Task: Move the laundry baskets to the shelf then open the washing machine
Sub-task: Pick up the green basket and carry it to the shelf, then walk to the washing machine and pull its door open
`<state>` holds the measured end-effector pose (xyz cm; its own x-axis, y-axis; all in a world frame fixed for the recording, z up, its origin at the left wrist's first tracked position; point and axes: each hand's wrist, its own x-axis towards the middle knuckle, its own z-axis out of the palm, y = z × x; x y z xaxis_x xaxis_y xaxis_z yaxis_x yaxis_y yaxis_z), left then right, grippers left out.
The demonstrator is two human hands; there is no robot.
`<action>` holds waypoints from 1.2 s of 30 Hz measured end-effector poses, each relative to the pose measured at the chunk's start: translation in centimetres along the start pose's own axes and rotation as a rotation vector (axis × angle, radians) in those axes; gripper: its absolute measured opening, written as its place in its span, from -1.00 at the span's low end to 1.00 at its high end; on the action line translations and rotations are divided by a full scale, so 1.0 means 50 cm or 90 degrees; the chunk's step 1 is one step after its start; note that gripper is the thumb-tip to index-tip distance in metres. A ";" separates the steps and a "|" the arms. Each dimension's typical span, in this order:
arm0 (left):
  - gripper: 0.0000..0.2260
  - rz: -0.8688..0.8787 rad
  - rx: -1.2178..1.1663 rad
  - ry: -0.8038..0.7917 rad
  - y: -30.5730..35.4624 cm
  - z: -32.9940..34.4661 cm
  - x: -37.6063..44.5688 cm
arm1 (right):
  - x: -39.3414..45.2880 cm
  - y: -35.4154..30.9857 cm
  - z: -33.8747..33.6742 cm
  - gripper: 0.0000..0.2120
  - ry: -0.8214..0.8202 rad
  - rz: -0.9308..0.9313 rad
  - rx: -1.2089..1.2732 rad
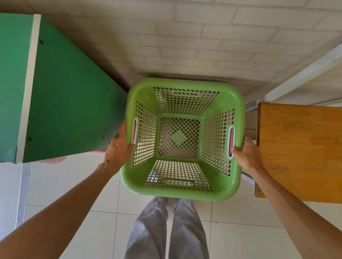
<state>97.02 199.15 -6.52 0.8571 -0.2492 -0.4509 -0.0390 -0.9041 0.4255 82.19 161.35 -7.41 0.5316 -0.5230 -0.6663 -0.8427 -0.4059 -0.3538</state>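
I look straight down into an empty green laundry basket (177, 190) with perforated walls and pink-lined handle slots. It sits between a green cabinet and a wooden surface, in front of my legs. My left hand (119, 147) grips the basket's left rim by the handle slot, thumb over the edge. My right hand (248, 154) grips the right rim, thumb hooked at the right handle slot. Pink shows through the basket's holes and a pink edge (55, 160) peeks from under the cabinet; I cannot tell what it belongs to. No washing machine is in view.
A tall green cabinet (63, 95) stands close on the left. On the right is an orange-brown wooden top (308, 151) with a white metal frame (313, 66) behind it. A white brick wall (187, 35) is ahead. The floor (73, 192) has pale glossy tiles.
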 end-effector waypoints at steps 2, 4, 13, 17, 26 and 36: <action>-0.24 -0.042 -0.031 -0.045 0.004 -0.007 0.011 | -0.001 -0.005 -0.002 -0.70 -0.009 0.008 -0.002; -0.24 -0.091 -0.067 -0.101 0.005 -0.017 0.018 | -0.003 -0.008 -0.006 -0.68 -0.019 0.012 -0.005; -0.13 -0.064 -0.062 -0.149 0.137 -0.208 -0.138 | -0.231 -0.114 -0.147 -0.39 -0.062 0.039 -0.035; -0.18 0.009 -0.047 -0.133 0.229 -0.336 -0.233 | -0.380 -0.169 -0.242 -0.35 -0.040 0.044 0.027; -0.23 0.204 0.175 -0.192 0.354 -0.469 -0.341 | -0.643 -0.088 -0.253 -0.33 0.008 -0.015 0.079; -0.23 0.506 0.372 -0.253 0.687 -0.317 -0.438 | -0.851 0.213 -0.351 -0.34 0.192 0.142 0.180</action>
<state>85.06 179.05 30.38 0.2517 -0.8417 -0.4778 -0.8452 -0.4316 0.3151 52.08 166.15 28.70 0.3006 -0.7861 -0.5401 -0.9069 -0.0603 -0.4170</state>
